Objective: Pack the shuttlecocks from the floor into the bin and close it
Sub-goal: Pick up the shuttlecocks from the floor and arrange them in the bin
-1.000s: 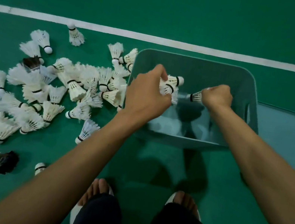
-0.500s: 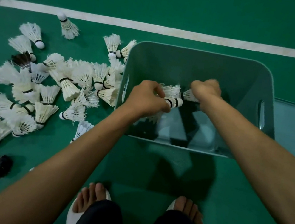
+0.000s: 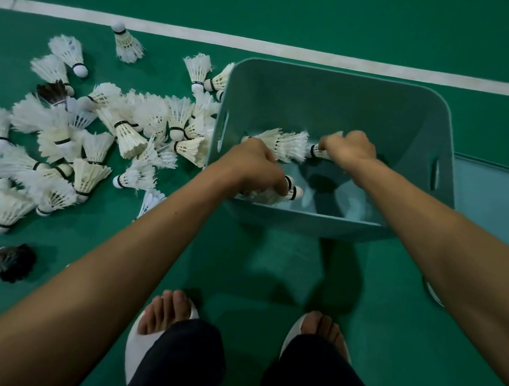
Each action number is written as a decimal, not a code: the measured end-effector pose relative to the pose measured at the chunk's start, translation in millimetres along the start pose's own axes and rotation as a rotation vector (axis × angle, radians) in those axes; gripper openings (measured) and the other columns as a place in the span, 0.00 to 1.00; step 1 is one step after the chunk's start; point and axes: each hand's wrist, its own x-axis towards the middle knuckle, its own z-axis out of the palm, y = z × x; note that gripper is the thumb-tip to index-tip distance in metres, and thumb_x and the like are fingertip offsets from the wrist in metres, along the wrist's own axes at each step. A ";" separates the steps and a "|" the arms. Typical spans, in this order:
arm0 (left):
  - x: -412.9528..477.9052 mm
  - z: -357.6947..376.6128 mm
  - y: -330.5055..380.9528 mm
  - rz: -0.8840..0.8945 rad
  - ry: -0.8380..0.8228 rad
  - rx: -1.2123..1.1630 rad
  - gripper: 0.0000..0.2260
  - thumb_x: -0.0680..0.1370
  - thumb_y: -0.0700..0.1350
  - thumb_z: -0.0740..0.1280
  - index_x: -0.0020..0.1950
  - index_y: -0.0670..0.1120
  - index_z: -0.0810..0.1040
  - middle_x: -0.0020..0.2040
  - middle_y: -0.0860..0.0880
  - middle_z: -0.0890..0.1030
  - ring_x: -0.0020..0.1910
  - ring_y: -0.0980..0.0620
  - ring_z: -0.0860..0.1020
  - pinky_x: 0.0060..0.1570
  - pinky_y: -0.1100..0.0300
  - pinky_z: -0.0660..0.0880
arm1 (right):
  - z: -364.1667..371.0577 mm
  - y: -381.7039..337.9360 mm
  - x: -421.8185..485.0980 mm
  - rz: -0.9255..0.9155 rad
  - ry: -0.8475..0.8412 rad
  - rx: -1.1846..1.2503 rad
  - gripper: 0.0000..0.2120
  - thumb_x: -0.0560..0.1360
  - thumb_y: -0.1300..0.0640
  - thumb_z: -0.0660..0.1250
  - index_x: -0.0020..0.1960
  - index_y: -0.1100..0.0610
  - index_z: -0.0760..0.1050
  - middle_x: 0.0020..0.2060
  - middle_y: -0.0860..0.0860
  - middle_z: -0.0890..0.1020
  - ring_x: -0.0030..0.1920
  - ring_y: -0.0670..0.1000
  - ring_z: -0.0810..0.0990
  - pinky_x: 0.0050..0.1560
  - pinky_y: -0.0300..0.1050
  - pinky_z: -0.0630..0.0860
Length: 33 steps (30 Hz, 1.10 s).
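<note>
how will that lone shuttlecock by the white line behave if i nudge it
Lying on its side, the shuttlecock probably rolls in a curve around its cork. Its thin feathers look light and fragile: likely skids easily, bends if squeezed.

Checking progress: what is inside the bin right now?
The left hand and right hand, both gripping shuttlecocks; part of the bin bottom is hidden under them.

No readable text in view.
Black bands on the shuttlecocks (image 3: 127, 136) too small and blurred to read; bin (image 3: 329, 110) walls show no print; white court line (image 3: 304, 54) carries no lettering.
</note>
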 end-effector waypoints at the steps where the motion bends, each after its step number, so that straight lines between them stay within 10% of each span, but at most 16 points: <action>1: 0.2 -1.2 -1.3 0.002 -0.002 -0.002 0.14 0.67 0.41 0.80 0.49 0.38 0.85 0.36 0.45 0.82 0.32 0.49 0.77 0.34 0.58 0.75 | 0.7 -2.9 1.5 -0.016 0.018 -0.027 0.09 0.76 0.54 0.66 0.42 0.59 0.72 0.46 0.55 0.78 0.47 0.58 0.78 0.44 0.46 0.71; 11: 18.5 -8.5 5.1 0.022 -0.060 0.032 0.10 0.68 0.42 0.80 0.47 0.43 0.84 0.40 0.48 0.82 0.36 0.53 0.78 0.33 0.62 0.71 | 23.3 -12.5 29.4 0.127 -0.119 0.222 0.10 0.77 0.61 0.70 0.57 0.64 0.80 0.51 0.57 0.83 0.47 0.57 0.79 0.38 0.45 0.74; 17: 29.5 -12.5 8.1 0.024 -0.035 -0.025 0.11 0.68 0.41 0.81 0.48 0.43 0.85 0.41 0.47 0.82 0.36 0.52 0.77 0.33 0.63 0.72 | 7.6 -14.8 31.4 0.223 -0.152 0.206 0.09 0.73 0.58 0.74 0.42 0.58 0.75 0.37 0.53 0.77 0.32 0.52 0.75 0.31 0.41 0.73; 21: 25.7 -12.0 14.8 0.021 -0.014 -0.116 0.13 0.69 0.38 0.80 0.51 0.38 0.85 0.40 0.44 0.81 0.33 0.50 0.76 0.32 0.62 0.71 | -16.4 -12.4 11.0 -0.124 0.123 -0.050 0.06 0.68 0.60 0.73 0.46 0.57 0.81 0.43 0.52 0.83 0.46 0.55 0.83 0.48 0.46 0.80; 26: 9.4 -3.6 23.1 0.023 -0.078 -0.309 0.13 0.68 0.34 0.77 0.52 0.38 0.85 0.35 0.45 0.79 0.24 0.54 0.75 0.24 0.68 0.69 | -31.8 -12.7 -34.1 -0.529 -0.458 -0.073 0.22 0.62 0.59 0.75 0.56 0.56 0.78 0.51 0.55 0.84 0.50 0.56 0.83 0.55 0.56 0.82; 30: -4.5 9.1 19.3 0.020 -0.217 -0.444 0.12 0.68 0.35 0.76 0.50 0.42 0.84 0.38 0.45 0.81 0.33 0.49 0.76 0.32 0.63 0.72 | -43.3 -5.0 -47.4 -0.472 -0.592 -0.197 0.24 0.69 0.65 0.79 0.60 0.56 0.72 0.43 0.54 0.82 0.39 0.54 0.79 0.36 0.52 0.79; 33: -9.0 11.9 18.8 0.021 -0.185 -0.477 0.12 0.70 0.35 0.76 0.52 0.39 0.84 0.37 0.46 0.83 0.31 0.51 0.78 0.33 0.63 0.73 | -49.4 -0.3 -49.4 -0.456 -0.644 -0.321 0.29 0.70 0.63 0.79 0.65 0.52 0.69 0.46 0.51 0.81 0.43 0.51 0.81 0.46 0.46 0.78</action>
